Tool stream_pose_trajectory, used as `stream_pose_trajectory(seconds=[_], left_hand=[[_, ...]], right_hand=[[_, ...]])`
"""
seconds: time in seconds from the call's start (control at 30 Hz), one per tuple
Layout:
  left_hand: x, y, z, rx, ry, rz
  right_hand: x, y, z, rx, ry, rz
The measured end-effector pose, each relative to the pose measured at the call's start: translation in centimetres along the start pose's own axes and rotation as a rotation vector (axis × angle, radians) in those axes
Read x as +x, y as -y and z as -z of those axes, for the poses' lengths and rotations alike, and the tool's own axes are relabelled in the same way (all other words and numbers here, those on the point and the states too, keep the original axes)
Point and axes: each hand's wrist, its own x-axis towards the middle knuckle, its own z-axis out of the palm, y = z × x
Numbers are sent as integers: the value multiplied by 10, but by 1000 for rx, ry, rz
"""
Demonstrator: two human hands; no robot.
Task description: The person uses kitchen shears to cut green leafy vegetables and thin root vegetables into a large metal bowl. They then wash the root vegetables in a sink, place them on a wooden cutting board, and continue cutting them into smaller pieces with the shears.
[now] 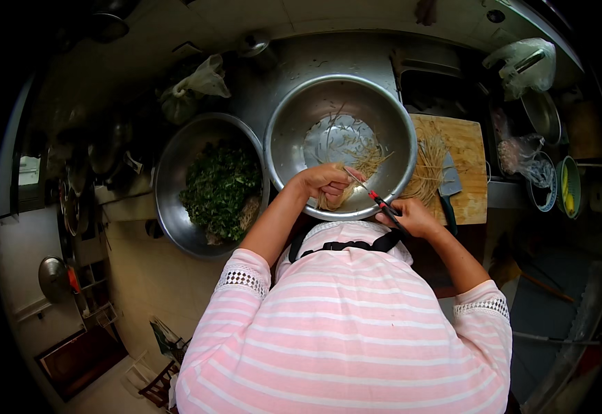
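My left hand is closed around a bundle of thin pale strands, which look like dried noodles or roots. It is over the near side of a large stainless steel basin. Black-and-red scissors are in my right hand, by the basin's near right rim. Their blades reach to the strands at my left fingers. Short cut pieces lie scattered on the basin's bottom. More long strands rest on a wooden cutting board at right, beside a cleaver with a dark green handle.
A second metal basin at left holds leafy greens. Behind it is a tied plastic bag, and a lidded metal pot stands at the back. To the right are a sink, bowls and a green basket with yellow items.
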Motion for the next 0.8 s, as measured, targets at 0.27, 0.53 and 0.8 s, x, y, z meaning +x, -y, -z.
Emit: stream_pose_trajectory(seconds=[0.27,0.53,0.8], left_hand=[[-3,-1,8,-10,-112,-96],[0,-3,-24,173,-257,-87],[16,8,-9,233,-301,7]], right_hand=[[-4,-4,9,88,61,-50],[-2,24,19,-213,67,-39],[-4,34,13,-302,-43,-33]])
